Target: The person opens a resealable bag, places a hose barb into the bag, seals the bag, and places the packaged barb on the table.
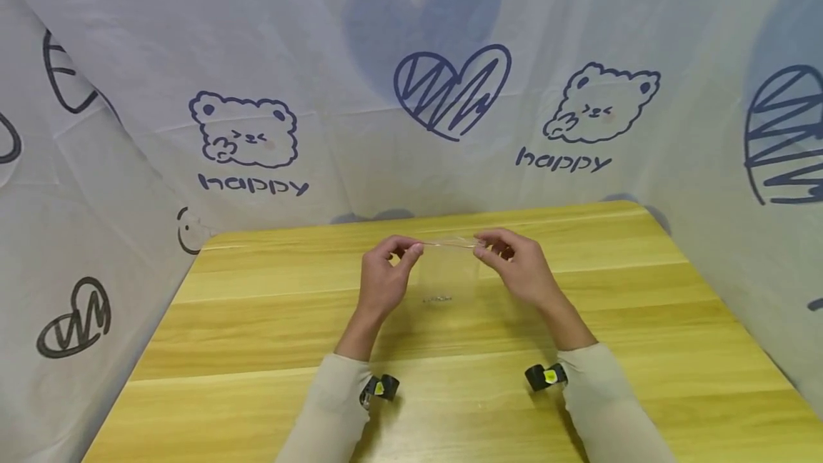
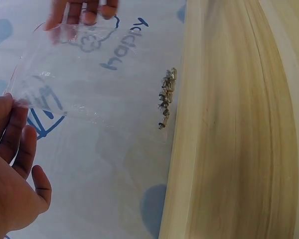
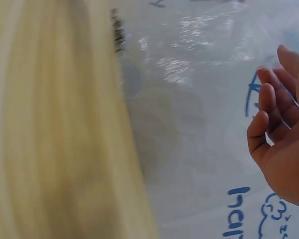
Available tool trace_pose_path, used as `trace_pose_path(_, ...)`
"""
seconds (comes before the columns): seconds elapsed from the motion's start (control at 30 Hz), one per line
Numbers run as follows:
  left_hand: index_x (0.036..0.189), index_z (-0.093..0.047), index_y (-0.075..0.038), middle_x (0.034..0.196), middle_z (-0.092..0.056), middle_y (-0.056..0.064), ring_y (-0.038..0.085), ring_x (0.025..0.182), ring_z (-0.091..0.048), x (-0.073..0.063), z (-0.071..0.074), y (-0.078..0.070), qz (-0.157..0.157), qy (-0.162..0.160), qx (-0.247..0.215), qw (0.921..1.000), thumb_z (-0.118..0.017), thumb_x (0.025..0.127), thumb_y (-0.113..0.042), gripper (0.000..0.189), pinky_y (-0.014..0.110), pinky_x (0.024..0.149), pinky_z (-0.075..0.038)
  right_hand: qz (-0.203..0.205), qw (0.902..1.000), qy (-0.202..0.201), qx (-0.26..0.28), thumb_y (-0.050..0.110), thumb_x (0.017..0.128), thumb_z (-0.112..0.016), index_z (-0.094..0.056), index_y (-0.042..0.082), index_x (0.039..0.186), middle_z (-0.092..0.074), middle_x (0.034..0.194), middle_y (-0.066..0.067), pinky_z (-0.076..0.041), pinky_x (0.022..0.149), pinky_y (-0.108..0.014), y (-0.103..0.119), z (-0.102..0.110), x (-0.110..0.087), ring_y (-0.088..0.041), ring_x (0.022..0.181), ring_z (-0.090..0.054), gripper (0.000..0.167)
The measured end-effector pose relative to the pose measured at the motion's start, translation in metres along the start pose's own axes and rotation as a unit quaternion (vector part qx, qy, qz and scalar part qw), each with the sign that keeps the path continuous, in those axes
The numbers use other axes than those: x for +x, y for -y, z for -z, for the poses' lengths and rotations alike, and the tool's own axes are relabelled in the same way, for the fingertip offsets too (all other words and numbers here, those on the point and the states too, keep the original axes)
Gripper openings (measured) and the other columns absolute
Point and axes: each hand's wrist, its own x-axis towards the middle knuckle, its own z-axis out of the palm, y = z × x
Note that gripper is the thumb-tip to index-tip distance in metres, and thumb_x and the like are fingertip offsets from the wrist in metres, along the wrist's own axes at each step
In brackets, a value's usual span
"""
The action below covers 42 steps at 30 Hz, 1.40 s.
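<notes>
A clear plastic zip bag [image 1: 450,270] hangs upright between both hands above the table, its top edge a thin reddish line. At its top left corner, my left hand [image 1: 386,274] pinches the edge between thumb and fingers. My right hand [image 1: 524,266] pinches the top right corner. Several small metal screws [image 2: 167,97] lie in a row along the bottom of the bag, plain in the left wrist view. In the right wrist view the right hand [image 3: 286,124] has its other fingers loosely bent, and the screws [image 3: 118,32] are blurred.
Below the hands spreads a yellow wood-grain table [image 1: 257,334]. A white cloth [image 1: 347,141] printed with hearts and bears hangs behind it and at the sides. A small black wrist camera [image 1: 386,386] sits on the left sleeve, another wrist camera [image 1: 545,376] on the right.
</notes>
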Motion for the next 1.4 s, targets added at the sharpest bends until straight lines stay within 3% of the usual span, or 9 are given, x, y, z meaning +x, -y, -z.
trace_pose_path(0.2,0.091,-0.071,0.001,0.082,-0.068,0.020,0.017,0.074,-0.053,-0.003,0.004,-0.029,0.019,0.003,-0.006,0.9998,-0.064,0.093,-0.011,0.014,0.027,0.069,-0.040,0.012,0.9996,-0.024,0.004,0.028,0.093,-0.065,-0.072,0.015,0.106,-0.071,0.092,-0.001,-0.046,0.062,-0.021,0.004,0.011,0.002,-0.013,0.073,-0.056,0.019)
trace_pose_path(0.27,0.091,-0.071,0.001,0.082,-0.068,0.020,0.015,0.073,-0.052,-0.003,0.003,-0.029,0.024,0.007,-0.008,0.9997,-0.065,0.093,-0.012,0.014,0.024,0.067,-0.039,0.014,0.9996,-0.023,0.007,0.028,0.093,-0.065,-0.073,0.015,0.103,-0.070,0.090,-0.001,-0.046,0.060,-0.021,0.003,0.012,0.002,-0.012,0.071,-0.055,0.018)
trace_pose_path(0.4,0.090,-0.071,0.002,0.082,-0.067,0.021,0.015,0.073,-0.051,-0.003,0.002,-0.028,0.035,0.015,-0.018,0.9991,-0.065,0.092,-0.011,0.014,0.022,0.065,-0.038,0.031,0.9991,-0.026,0.011,0.026,0.092,-0.067,-0.073,0.015,0.100,-0.068,0.084,0.000,-0.042,0.057,-0.023,0.002,0.012,0.001,-0.013,0.067,-0.051,0.015)
trace_pose_path(0.5,0.091,-0.071,0.002,0.082,-0.068,0.020,0.016,0.074,-0.052,-0.002,-0.001,-0.016,0.035,0.014,-0.016,0.9991,-0.066,0.092,-0.011,0.014,0.021,0.065,-0.038,0.046,0.9985,-0.030,-0.001,0.024,0.093,-0.066,-0.073,0.014,0.097,-0.067,0.084,0.001,-0.042,0.058,-0.022,0.000,0.012,0.001,-0.011,0.067,-0.050,0.013)
trace_pose_path(0.7,0.090,-0.075,-0.007,0.086,-0.071,0.011,0.017,0.077,-0.054,0.000,-0.006,0.004,0.002,0.004,0.002,1.0000,-0.071,0.089,-0.018,0.012,0.027,0.070,-0.043,0.086,0.9945,-0.037,-0.046,0.017,0.095,-0.062,-0.068,0.010,0.094,-0.063,0.084,-0.001,-0.043,0.063,-0.022,-0.001,0.011,0.001,-0.010,0.070,-0.049,0.010)
trace_pose_path(0.97,0.088,-0.075,-0.012,0.082,-0.069,0.005,0.014,0.076,-0.054,-0.003,-0.005,0.006,0.003,-0.002,-0.019,0.9998,-0.070,0.089,-0.025,0.014,0.029,0.071,-0.041,0.077,0.9961,-0.003,-0.043,0.019,0.093,-0.065,-0.069,0.013,0.100,-0.065,0.093,0.002,-0.045,0.071,-0.024,0.002,0.008,0.002,-0.009,0.078,-0.053,0.010)
trace_pose_path(1.23,0.089,-0.075,-0.010,0.085,-0.070,0.006,0.015,0.077,-0.055,-0.005,-0.008,0.006,0.001,0.008,-0.021,0.9997,-0.069,0.090,-0.024,0.015,0.029,0.073,-0.043,0.106,0.9931,-0.028,-0.042,0.015,0.093,-0.065,-0.069,0.012,0.091,-0.064,0.091,0.001,-0.043,0.070,-0.023,0.001,0.002,0.002,-0.009,0.076,-0.050,0.005)
trace_pose_path(1.4,0.089,-0.075,-0.011,0.082,-0.069,0.006,0.014,0.076,-0.055,-0.006,-0.008,0.005,0.011,-0.002,-0.028,0.9996,-0.070,0.090,-0.023,0.013,0.032,0.072,-0.041,0.108,0.9937,-0.014,-0.026,0.017,0.091,-0.067,-0.071,0.013,0.094,-0.065,0.092,0.001,-0.044,0.072,-0.031,0.004,-0.003,0.003,-0.009,0.079,-0.052,0.006)
